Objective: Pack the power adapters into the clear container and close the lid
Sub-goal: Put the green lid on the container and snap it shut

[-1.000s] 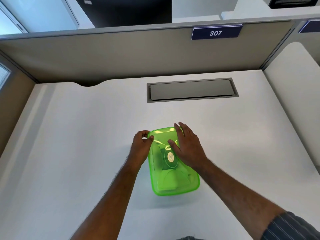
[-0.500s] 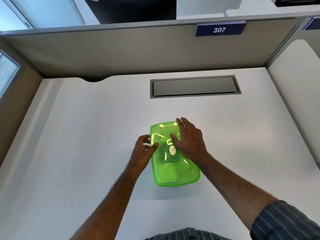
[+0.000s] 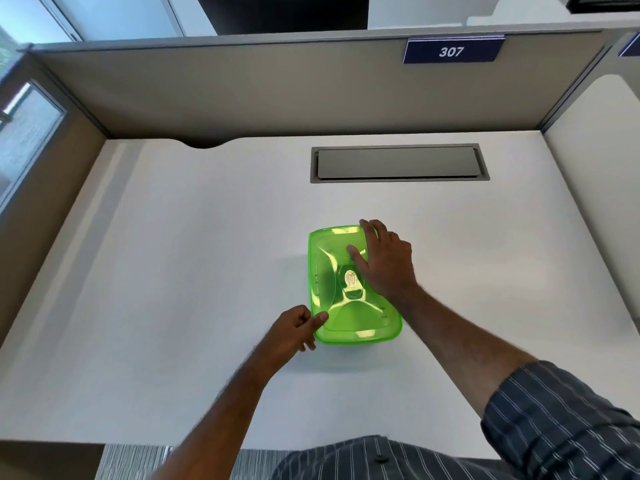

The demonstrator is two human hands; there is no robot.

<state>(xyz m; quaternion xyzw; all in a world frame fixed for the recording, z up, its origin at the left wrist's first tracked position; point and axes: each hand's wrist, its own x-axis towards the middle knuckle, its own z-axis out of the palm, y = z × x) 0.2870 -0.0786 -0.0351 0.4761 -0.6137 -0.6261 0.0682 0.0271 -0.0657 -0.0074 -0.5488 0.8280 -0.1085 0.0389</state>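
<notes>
A white surface (image 3: 207, 271) sits inside an office cubicle, backed by a beige partition (image 3: 277, 91) that carries a dark plate reading 307 (image 3: 453, 50), with a grey cable hatch (image 3: 400, 163) let into the far part of the surface. Near the middle stands the green see-through container (image 3: 349, 327), and its lid (image 3: 332, 258) already lies on top, covering the whole opening. The right hand (image 3: 384, 265) rests flat on the far right part of the lid, its grip spread, fingers straight and reaching to the far edge, pressing down and not clutching anything. The left hand (image 3: 294, 327) is at the near left corner, fingers curled in and the thumb stretched out against the lid's edge there; whether that grip actually pinches the rim or only pushes on it cannot be told. Darker shapes show through the lid, but they cannot be made out as adapters, and no adapters lie loose on the surface. Judging from this, the packing seems to be finished and the work is in its last step: the lid is in place, and what is left is likely to press the corners and edges until it seats all round. Whether any corner has snapped shut cannot be seen.
</notes>
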